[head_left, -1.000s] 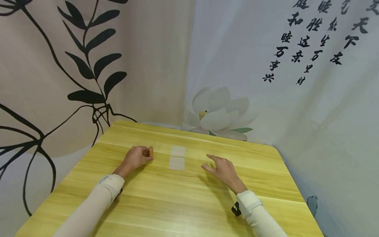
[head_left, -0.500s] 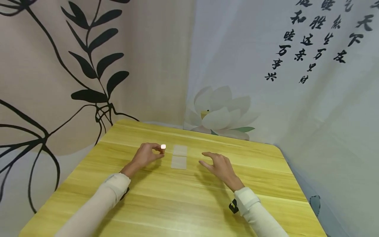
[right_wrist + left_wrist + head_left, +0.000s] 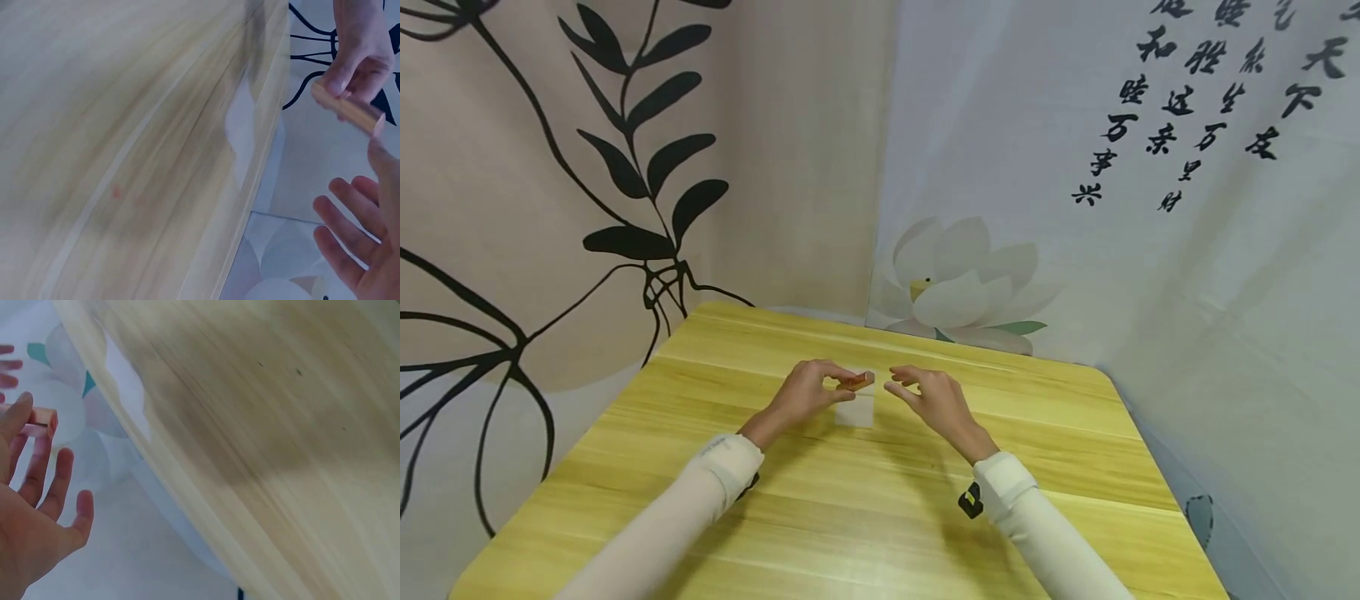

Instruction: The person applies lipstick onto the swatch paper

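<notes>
Pinching a small wooden stick (image 3: 854, 381) above the pale sheet (image 3: 855, 411), the left hand (image 3: 806, 394) gripped; only the right wrist view showed its full length (image 3: 347, 107), the right hand (image 3: 931, 400) open beside it.

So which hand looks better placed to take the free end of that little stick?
Right, probably. The left hand already pinches the stick, and the right hand hangs open beside its free end, holding nothing.

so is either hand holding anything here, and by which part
The left hand pinches a small orange-brown stick by its near end, the far end pointing toward the right hand, which holds nothing, fingers loosely spread.
</notes>
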`<state>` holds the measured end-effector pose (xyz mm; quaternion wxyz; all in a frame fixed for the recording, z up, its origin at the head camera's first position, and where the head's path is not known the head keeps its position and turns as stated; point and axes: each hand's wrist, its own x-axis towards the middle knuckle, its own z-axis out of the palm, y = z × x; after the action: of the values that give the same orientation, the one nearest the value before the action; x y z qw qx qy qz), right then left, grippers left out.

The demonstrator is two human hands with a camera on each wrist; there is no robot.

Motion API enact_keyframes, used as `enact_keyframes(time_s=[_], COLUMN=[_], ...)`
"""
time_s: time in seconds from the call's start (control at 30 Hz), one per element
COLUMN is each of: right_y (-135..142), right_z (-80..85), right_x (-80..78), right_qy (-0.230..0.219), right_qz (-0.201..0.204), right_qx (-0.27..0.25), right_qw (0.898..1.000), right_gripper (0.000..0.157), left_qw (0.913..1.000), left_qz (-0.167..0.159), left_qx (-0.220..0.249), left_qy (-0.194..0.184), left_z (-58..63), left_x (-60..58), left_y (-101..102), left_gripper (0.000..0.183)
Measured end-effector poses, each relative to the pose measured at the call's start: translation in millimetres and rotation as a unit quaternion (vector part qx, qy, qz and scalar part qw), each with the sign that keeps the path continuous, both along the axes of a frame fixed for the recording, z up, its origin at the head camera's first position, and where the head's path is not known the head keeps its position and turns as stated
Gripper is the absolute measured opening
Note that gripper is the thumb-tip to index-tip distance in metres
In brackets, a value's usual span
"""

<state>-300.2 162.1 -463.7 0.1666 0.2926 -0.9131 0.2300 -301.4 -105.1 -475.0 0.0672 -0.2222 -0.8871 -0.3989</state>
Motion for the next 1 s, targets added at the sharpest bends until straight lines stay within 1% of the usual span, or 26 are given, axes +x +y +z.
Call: enact_keyframes(time_s=[0.1,0.23,0.47,0.63,0.7,0.87,1.0], right_y=[-6.4,-12.5,-17.4,-17.5,-17.1,-15.1,-14.0], right_z=[2.6,4.2,5.9,7.9,8.3,7.4,7.1], right_x=[-0.3,0.9,4.0,5.2,5.8,7.8,9.3], right_qy=[-0.016,-0.025,-0.051,-0.066,-0.070,-0.080,-0.088], right_qz=[0.002,0.007,0.027,0.046,0.052,0.063,0.071], right_qx=[-0.006,-0.011,-0.043,-0.049,-0.049,-0.052,-0.057], right_qw=[1.000,1.000,0.997,0.995,0.995,0.993,0.992], right_gripper=[0.040,0.036,0.027,0.022,0.023,0.030,0.031], left_qw=[0.9995,0.9985,0.9985,0.9981,0.9978,0.9970,0.9968], left_qz=[-0.012,-0.019,-0.011,-0.018,-0.020,-0.014,-0.009], left_qx=[-0.015,-0.024,-0.028,-0.024,-0.024,-0.033,-0.041], left_qy=[0.023,0.045,0.047,0.054,0.059,0.068,0.069], left_z=[2.0,2.9,3.1,2.5,2.0,0.3,0.9], left_x=[2.9,5.8,7.1,7.4,7.3,7.0,7.9], left_y=[6.8,13.3,17.1,16.1,15.4,13.8,14.6], left_gripper=[0.030,0.030,0.026,0.025,0.026,0.025,0.024])
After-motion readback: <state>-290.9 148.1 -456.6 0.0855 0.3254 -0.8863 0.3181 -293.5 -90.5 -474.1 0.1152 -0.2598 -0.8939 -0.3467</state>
